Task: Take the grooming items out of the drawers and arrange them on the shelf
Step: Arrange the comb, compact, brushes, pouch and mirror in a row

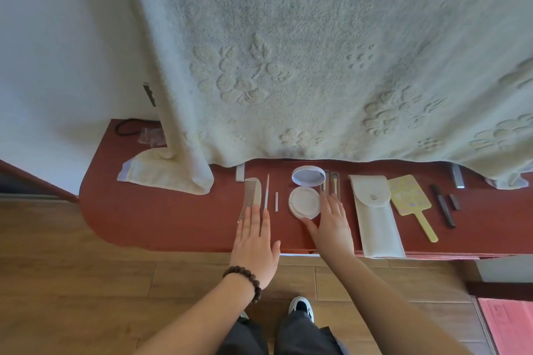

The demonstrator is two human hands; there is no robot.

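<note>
Red shelf point(161, 219) under a hanging towel point(317, 52), wood floor point(72, 282) near; both hands' fingers lie straight, seemingly flat.

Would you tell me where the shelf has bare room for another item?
Widest bare patch: the shelf left of the comb, in front of the towel. A narrower strip lies right of the dark stick. Between comb and hand mirror it is crowded.

Red-brown shelf point(150, 219) against a white wall point(57, 52), draped by a pale embossed towel point(288, 52); wood-plank floor point(86, 282) below, daylight.
</note>
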